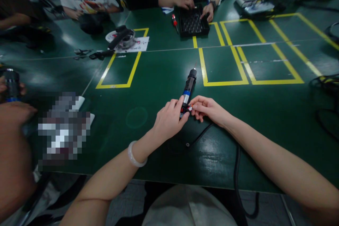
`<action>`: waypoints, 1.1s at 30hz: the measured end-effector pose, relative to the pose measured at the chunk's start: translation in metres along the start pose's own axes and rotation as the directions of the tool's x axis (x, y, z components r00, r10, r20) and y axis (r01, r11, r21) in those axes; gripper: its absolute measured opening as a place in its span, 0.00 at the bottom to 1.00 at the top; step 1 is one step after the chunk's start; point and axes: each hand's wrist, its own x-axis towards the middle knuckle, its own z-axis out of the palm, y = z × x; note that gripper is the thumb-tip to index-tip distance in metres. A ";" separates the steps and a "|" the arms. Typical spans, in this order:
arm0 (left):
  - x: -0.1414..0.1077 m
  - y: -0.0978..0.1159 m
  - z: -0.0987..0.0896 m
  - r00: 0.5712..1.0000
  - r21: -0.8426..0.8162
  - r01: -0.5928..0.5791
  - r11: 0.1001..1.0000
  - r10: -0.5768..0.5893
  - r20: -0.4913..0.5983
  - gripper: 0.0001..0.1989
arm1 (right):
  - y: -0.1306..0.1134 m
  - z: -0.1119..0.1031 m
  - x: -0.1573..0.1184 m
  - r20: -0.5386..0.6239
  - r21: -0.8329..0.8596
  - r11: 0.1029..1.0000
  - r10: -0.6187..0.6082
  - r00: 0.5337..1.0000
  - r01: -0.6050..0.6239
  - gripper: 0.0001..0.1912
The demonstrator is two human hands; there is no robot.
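Steadying driver [189, 82] at near centre of table [161, 72] with left hand [168, 118] curled around its near end, pinching small part [190, 108] there with right hand [209, 109]; judged part-way, with far end apparently assembled, near-end fitting seemingly unfinished, and cable [200, 134] end lying loose on the near side.

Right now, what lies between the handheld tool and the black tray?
Head view: between tool and tray lie green tabletop, a thin seam and a yellow strip.
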 end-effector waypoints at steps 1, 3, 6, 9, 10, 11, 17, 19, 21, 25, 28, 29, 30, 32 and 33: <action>0.000 0.000 0.000 1.000 -0.002 0.001 1.000 -0.001 0.000 0.30 | 0.000 -0.001 0.000 0.002 -0.004 1.000 -0.004 1.000 0.004 0.14; 0.000 0.000 0.000 1.000 -0.005 0.002 1.000 -0.002 -0.001 0.30 | 0.000 -0.002 -0.001 0.018 -0.011 1.000 -0.016 1.000 0.017 0.15; 0.000 -0.001 0.001 1.000 -0.006 0.002 1.000 -0.002 -0.003 0.30 | 0.000 -0.002 -0.003 0.055 0.003 1.000 -0.013 0.998 0.013 0.15; 0.000 -0.001 0.001 1.000 -0.004 0.000 1.000 0.000 0.004 0.30 | 0.000 -0.001 -0.003 0.071 0.014 1.000 -0.012 0.997 0.011 0.16; 0.000 0.000 0.000 1.000 -0.004 -0.002 1.000 0.002 0.008 0.31 | 0.001 0.000 -0.003 0.070 -0.003 1.000 -0.024 0.997 0.024 0.16; 0.000 0.000 0.000 1.000 -0.003 -0.003 1.000 0.003 0.009 0.32 | 0.001 0.001 -0.003 0.065 -0.028 0.999 -0.043 0.997 0.045 0.16; 0.000 0.000 -0.002 1.000 0.012 -0.004 1.000 0.003 0.020 0.38 | 0.003 0.000 -0.003 0.109 -0.226 0.962 -0.130 0.985 0.152 0.12; 0.000 0.000 -0.002 1.000 0.022 -0.002 1.000 0.002 0.024 0.38 | 0.002 -0.002 -0.006 0.147 -0.343 0.920 -0.144 0.978 0.188 0.09; 0.000 0.001 -0.002 1.000 0.026 -0.001 1.000 0.001 0.027 0.37 | 0.001 -0.004 -0.008 0.167 -0.442 0.868 -0.166 0.972 0.224 0.07; 0.000 0.001 -0.003 0.999 0.023 0.006 1.000 -0.006 0.031 0.37 | 0.001 -0.006 -0.008 0.145 -0.445 0.856 -0.220 0.965 0.262 0.11; 0.000 0.002 -0.003 0.999 0.021 0.003 1.000 -0.004 0.033 0.37 | 0.003 -0.005 -0.006 0.129 -0.384 0.904 -0.151 0.980 0.190 0.11; 0.000 0.002 -0.003 0.999 0.020 0.002 1.000 -0.003 0.033 0.37 | 0.003 -0.005 -0.005 0.125 -0.361 0.917 -0.132 0.983 0.169 0.11; 0.000 0.002 -0.003 0.999 0.018 0.003 1.000 -0.003 0.032 0.37 | 0.003 -0.005 -0.005 0.121 -0.339 0.928 -0.122 0.985 0.156 0.12; 0.000 0.002 -0.003 0.999 0.014 0.006 1.000 -0.007 0.034 0.37 | 0.004 -0.004 -0.004 0.119 -0.310 0.939 -0.115 0.986 0.147 0.13; 0.000 0.002 -0.003 0.999 0.013 0.009 1.000 -0.009 0.033 0.37 | 0.004 -0.004 -0.005 0.122 -0.304 0.941 -0.115 0.986 0.147 0.13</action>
